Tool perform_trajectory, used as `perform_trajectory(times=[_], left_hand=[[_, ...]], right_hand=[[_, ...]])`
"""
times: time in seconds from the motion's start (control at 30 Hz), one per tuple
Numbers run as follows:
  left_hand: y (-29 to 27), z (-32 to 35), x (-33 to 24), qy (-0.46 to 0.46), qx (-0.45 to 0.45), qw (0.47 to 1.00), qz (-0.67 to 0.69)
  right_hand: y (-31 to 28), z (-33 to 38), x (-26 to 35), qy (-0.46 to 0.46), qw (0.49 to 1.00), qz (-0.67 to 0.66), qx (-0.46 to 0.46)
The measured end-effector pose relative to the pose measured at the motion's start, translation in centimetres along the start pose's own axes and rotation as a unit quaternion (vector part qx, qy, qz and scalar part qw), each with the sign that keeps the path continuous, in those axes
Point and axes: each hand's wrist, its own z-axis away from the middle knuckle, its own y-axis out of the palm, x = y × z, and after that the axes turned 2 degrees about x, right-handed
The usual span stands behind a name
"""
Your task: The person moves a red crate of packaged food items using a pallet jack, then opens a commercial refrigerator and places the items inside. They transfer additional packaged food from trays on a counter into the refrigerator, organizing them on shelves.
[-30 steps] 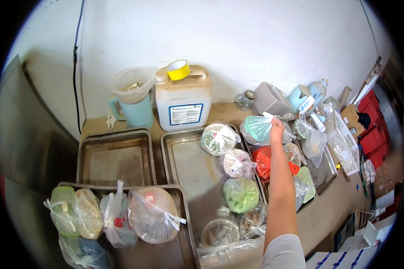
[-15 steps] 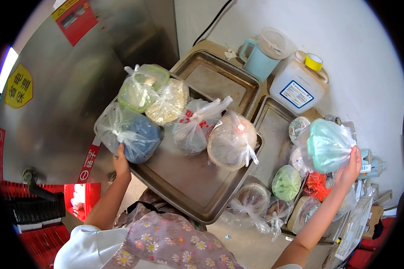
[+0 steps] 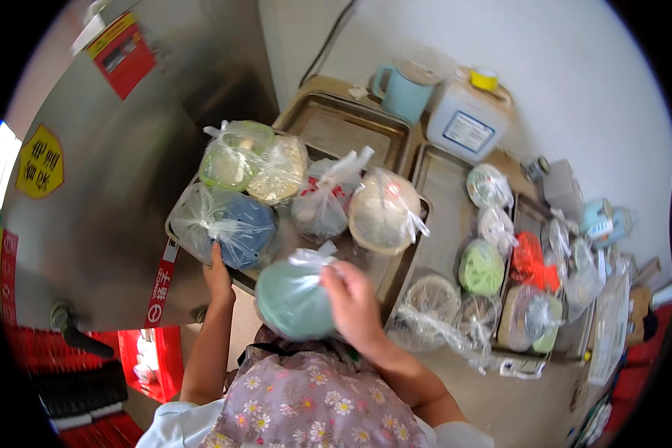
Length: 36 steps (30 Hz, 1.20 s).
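Gripping the gathered neck of the bagged green tub (image 3: pixel 295 300), our R hand (image 3: pixel 353 302) is closed on the plastic, w/ the tub over the near edge of the tray (image 3: pixel 386 272). The neck's prob. the handiest grip, b/c the tub's too wide for one hand. Our L hand (image 3: pixel 218 280) is at the tray's near-left edge, thumb up beside the bagged blue tub (image 3: pixel 243 228); its fingers are hidden, so we can't tell how firmly it grips, but it looks placed to steady the tray, which juts toward our apron (image 3: pixel 306 396).

In the tray's far-left corner: a bagged green box (image 3: pixel 230 158) & a bagged yellowish tub (image 3: pixel 278 172). Toward its right end: a bag w/ red print (image 3: pixel 317 209) & a bagged beige tub (image 3: pixel 381 213). They sit knots up or sideways, prob. for easy grabbing.

Right of the tray: more bags, incl. a red bag (image 3: pixel 528 257) & a light-green bag (image 3: pixel 481 267). Beyond the tray, by the wall: a blue jug (image 3: pixel 409 95) & a white jerrycan (image 3: pixel 463 127) w/ a yellow tape roll (image 3: pixel 484 78) on top.
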Motion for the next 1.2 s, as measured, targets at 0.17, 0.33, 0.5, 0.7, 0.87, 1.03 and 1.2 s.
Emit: perform_trajectory(times=[0.17, 0.33, 0.5, 0.7, 0.87, 1.03, 1.2], left_hand=[[-0.4, -0.2, 0.2, 0.001, 0.001, 1.0, -0.018], [-0.4, -0.8, 0.6, -0.013, 0.012, 1.0, -0.006], [0.4, 0.9, -1.2, -0.062, -0.01, 0.998, -0.005], [1.2, 0.8, -1.9, -0.145, -0.063, 0.978, -0.138], [-1.6, -2.6, 1.2, -0.096, -0.028, 0.993, -0.07], [0.1, -1.2, 0.6, -0.056, 0.002, 0.998, -0.022], [3.0, 2.7, -1.4, -0.053, 0.023, 0.995, -0.078]], right_hand=[[7.0, -0.3, -4.6, -0.1, 0.993, 0.005, -0.063], [7.9, -2.7, -6.1, -0.109, 0.994, 0.02, 0.007], [0.9, -0.3, -3.9, -0.136, 0.947, 0.29, -0.007], [-3.1, 0.6, -10.6, 0.047, 0.947, 0.285, -0.14], [-0.1, 1.3, -12.2, -0.057, 0.946, 0.269, -0.174], [-2.4, 1.6, -11.7, -0.029, 0.978, 0.194, -0.077], [-8.2, 3.7, -7.1, -0.026, 0.987, 0.128, -0.095]])
